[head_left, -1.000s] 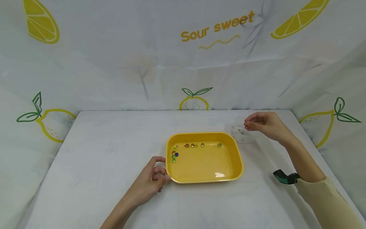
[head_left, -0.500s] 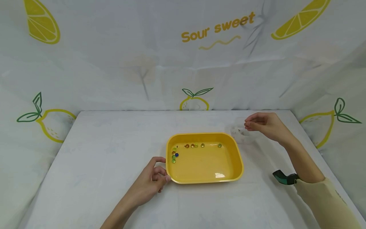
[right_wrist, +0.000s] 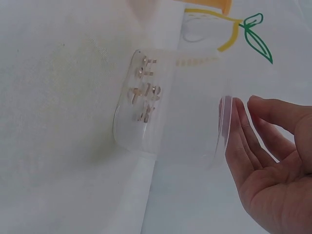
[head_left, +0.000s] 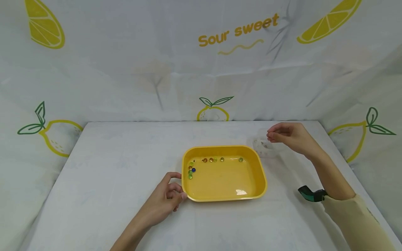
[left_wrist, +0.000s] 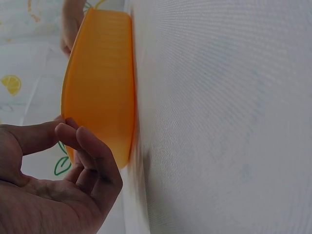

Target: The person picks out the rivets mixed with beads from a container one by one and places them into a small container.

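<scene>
A yellow tray (head_left: 220,181) lies on the table with several glass marbles (head_left: 205,160) along its far and left sides, in amber, green and blue. My left hand (head_left: 166,198) holds the tray by its near left corner, thumb at the rim and the other fingers bent against the outer wall. Just past the tray's far right corner stands a clear plastic box (right_wrist: 190,107); small brownish things (right_wrist: 146,92) show through its wall near the bottom. Over that box's mouth is my right hand (right_wrist: 273,151), fingers loosely bent, with nothing visible between thumb and fingertips.
White cloth covers the table (head_left: 125,157). Behind it and at both sides rise hanging sheets (head_left: 141,87) printed with lemons. A black and green strap piece (head_left: 312,194) juts from the right wrist beside a cream sleeve (head_left: 358,219).
A small dark thing at my right fingertips one second ago is no longer visible there. That hand stays over the clear box; left hand, tray and marbles keep their places.
</scene>
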Demonstrator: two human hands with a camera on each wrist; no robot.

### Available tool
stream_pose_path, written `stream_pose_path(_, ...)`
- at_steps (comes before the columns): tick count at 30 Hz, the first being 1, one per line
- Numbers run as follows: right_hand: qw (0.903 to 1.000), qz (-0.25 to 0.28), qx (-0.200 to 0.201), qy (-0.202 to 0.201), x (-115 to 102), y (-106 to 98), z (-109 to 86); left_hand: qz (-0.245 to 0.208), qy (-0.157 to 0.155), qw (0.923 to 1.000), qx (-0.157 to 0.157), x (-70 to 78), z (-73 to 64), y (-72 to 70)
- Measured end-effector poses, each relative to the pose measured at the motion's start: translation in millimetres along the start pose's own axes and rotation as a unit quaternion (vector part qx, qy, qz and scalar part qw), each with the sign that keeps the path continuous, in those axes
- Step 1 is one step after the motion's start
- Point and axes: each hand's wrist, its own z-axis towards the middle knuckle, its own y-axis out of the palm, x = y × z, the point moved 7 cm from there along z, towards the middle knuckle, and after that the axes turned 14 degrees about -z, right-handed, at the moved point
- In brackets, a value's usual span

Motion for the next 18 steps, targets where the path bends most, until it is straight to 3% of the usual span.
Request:
stream_pose_path(8, 0.9997, -0.020, 0.002, 0.011, -8, 0, 0.6, -0.001, 0.001, 1.0000, 0.000, -0.5, 0.4, 0.3)
stream_pose_path(18, 0.9999, -0.009, 0.012, 0.005, -20, -2, 0.7, -0.002, 0.002, 1.0000, 0.001, -0.9, 0.4, 0.1)
